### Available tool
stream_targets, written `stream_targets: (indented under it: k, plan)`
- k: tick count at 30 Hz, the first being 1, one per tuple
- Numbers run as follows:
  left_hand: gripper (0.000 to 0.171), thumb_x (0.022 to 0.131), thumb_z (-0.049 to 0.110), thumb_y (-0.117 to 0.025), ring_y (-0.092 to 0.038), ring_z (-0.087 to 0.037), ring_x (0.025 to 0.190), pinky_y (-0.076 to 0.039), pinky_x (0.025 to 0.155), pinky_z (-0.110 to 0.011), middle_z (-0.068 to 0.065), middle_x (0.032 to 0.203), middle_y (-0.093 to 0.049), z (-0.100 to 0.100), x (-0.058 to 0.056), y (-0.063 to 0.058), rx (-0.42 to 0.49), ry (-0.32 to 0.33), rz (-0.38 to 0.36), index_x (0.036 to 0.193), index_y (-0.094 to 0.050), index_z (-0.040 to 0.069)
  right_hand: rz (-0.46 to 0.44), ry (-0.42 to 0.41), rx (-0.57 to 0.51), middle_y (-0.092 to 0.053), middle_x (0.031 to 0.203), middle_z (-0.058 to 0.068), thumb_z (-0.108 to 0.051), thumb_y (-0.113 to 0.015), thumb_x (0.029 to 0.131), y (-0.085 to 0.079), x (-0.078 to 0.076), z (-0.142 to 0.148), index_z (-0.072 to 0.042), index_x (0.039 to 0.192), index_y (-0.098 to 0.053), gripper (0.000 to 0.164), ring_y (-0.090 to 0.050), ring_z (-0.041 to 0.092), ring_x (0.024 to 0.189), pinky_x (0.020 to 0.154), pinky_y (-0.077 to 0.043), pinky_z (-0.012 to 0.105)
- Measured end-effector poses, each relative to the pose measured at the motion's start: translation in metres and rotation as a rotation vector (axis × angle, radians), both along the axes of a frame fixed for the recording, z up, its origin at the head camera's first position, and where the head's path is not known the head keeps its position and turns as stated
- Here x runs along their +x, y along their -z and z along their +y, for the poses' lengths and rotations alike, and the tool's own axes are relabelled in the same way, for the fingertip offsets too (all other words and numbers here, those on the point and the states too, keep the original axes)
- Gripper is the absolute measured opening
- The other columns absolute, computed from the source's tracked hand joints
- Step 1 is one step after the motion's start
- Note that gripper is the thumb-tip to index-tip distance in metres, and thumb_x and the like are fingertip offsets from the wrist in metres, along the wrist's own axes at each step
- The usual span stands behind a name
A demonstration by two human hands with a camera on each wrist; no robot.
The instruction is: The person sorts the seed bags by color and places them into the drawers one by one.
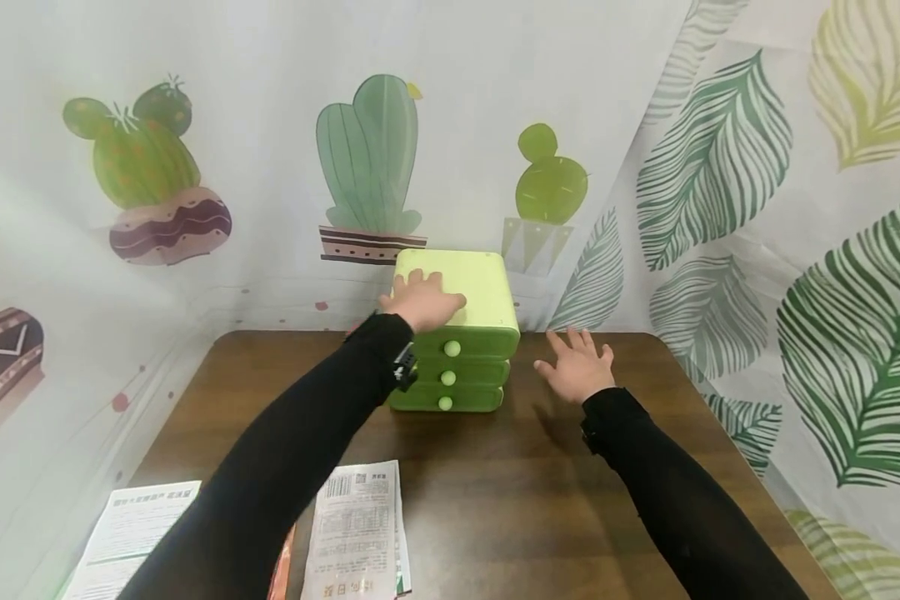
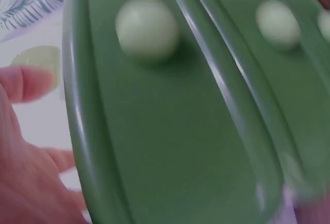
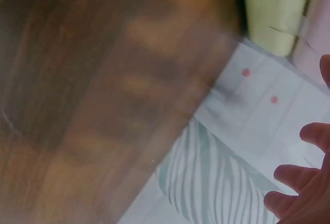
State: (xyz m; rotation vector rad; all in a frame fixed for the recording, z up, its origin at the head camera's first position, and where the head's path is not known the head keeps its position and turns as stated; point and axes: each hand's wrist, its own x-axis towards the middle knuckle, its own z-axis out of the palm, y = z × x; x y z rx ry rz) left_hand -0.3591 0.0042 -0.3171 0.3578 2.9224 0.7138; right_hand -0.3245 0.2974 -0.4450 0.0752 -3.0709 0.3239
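A green drawer box with three drawers and round pale knobs stands at the far edge of the table. Over its light green top my left hand is spread with straight fingers; whether it touches the top is hard to tell. The left wrist view shows the darker green drawer front and a knob close up, with the thumb apart from them. To the right of the box, my right hand hovers above the table, fingers spread and holding nothing. In the right wrist view its fingertips point toward the curtain.
Printed packets and a white sheet lie at the front left of the brown wooden table. A curtain with cactus and leaf prints hangs right behind the table's back edge and along its sides.
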Motion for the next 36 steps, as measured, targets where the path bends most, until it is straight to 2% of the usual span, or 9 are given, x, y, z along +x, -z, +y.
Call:
stream_targets:
  k: [3,5,11,14,16,21,25,31,36]
  plan:
    - [0.073,0.102,0.057,-0.034,-0.005,-0.042,0.148,-0.005,0.110,-0.070,-0.016,0.164,-0.013,-0.033,-0.006,0.007,0.040,0.047,0.080,0.158,-0.028,0.010,-0.009,0.002,-0.028,-0.009,0.162,0.025,-0.055,-0.043,0.103,-0.010,0.002,0.002,-0.014,0.160,-0.023,0.073,-0.001,0.046,0.147,0.107,-0.001,0.072]
    - [0.071,0.103,0.056,-0.031,-0.007,-0.042,0.147,-0.005,0.110,-0.069,-0.016,0.163,-0.015,-0.057,-0.012,0.017,0.065,0.050,0.124,0.157,-0.028,0.010,-0.015,0.011,-0.057,-0.007,0.162,0.025,-0.058,-0.041,0.102,-0.016,0.004,0.003,-0.014,0.160,-0.022,0.076,0.001,0.047,0.147,0.106,0.000,0.073]
    - [0.069,0.104,0.051,-0.035,-0.009,-0.044,0.146,-0.007,0.109,-0.070,-0.021,0.161,-0.019,-0.130,-0.028,0.061,0.082,0.023,0.246,0.157,-0.028,0.007,0.000,0.036,-0.150,-0.004,0.163,0.026,-0.062,-0.039,0.101,-0.025,0.010,0.007,-0.014,0.161,-0.018,0.080,0.001,0.049,0.146,0.104,-0.001,0.075]
    - [0.069,0.104,0.050,-0.039,-0.009,-0.043,0.146,-0.008,0.107,-0.073,-0.021,0.160,-0.020,-0.153,-0.031,0.082,0.095,0.044,0.308,0.157,-0.027,0.008,0.028,0.028,-0.209,-0.006,0.162,0.026,-0.062,-0.040,0.101,-0.025,0.014,0.001,-0.013,0.161,-0.017,0.081,-0.006,0.049,0.146,0.105,-0.007,0.075]
    - [0.069,0.103,0.049,-0.040,-0.010,-0.043,0.146,-0.009,0.106,-0.073,-0.021,0.160,-0.021,-0.161,-0.030,0.090,0.127,0.080,0.357,0.157,-0.028,0.008,0.071,0.011,-0.268,-0.011,0.161,0.027,-0.058,-0.045,0.101,-0.025,0.019,-0.008,-0.010,0.160,-0.018,0.081,-0.014,0.048,0.145,0.107,-0.013,0.072]
    - [0.068,0.100,0.044,-0.041,-0.018,-0.044,0.144,-0.010,0.112,-0.064,-0.023,0.156,-0.031,-0.164,-0.030,0.100,0.275,0.212,0.533,0.153,-0.035,0.002,0.236,-0.026,-0.409,-0.027,0.156,0.026,-0.048,-0.057,0.099,-0.026,0.034,-0.040,-0.003,0.156,-0.026,0.079,-0.029,0.043,0.141,0.110,-0.028,0.058]
    - [0.070,0.100,0.048,-0.038,-0.021,-0.040,0.145,-0.010,0.116,-0.054,-0.023,0.154,-0.036,-0.151,-0.036,0.097,0.380,0.298,0.638,0.150,-0.040,-0.001,0.369,-0.025,-0.478,-0.032,0.152,0.024,-0.041,-0.061,0.098,-0.030,0.047,-0.059,-0.003,0.153,-0.032,0.073,-0.034,0.041,0.138,0.108,-0.032,0.055]
    - [0.070,0.099,0.048,-0.036,-0.018,-0.037,0.147,-0.008,0.117,-0.052,-0.019,0.157,-0.033,-0.130,-0.046,0.082,0.496,0.402,0.703,0.151,-0.039,0.001,0.518,-0.055,-0.547,-0.031,0.153,0.021,-0.037,-0.065,0.097,-0.036,0.063,-0.084,-0.004,0.151,-0.036,0.069,-0.030,0.038,0.141,0.108,-0.032,0.053]
    - [0.080,0.100,0.061,-0.027,-0.017,-0.038,0.147,-0.008,0.117,-0.051,-0.016,0.158,-0.032,-0.115,-0.052,0.074,0.496,0.455,0.727,0.152,-0.037,0.002,0.645,-0.062,-0.563,-0.033,0.146,0.022,-0.028,-0.071,0.094,-0.037,0.071,-0.100,-0.001,0.146,-0.043,0.065,-0.031,0.038,0.136,0.106,-0.032,0.053]
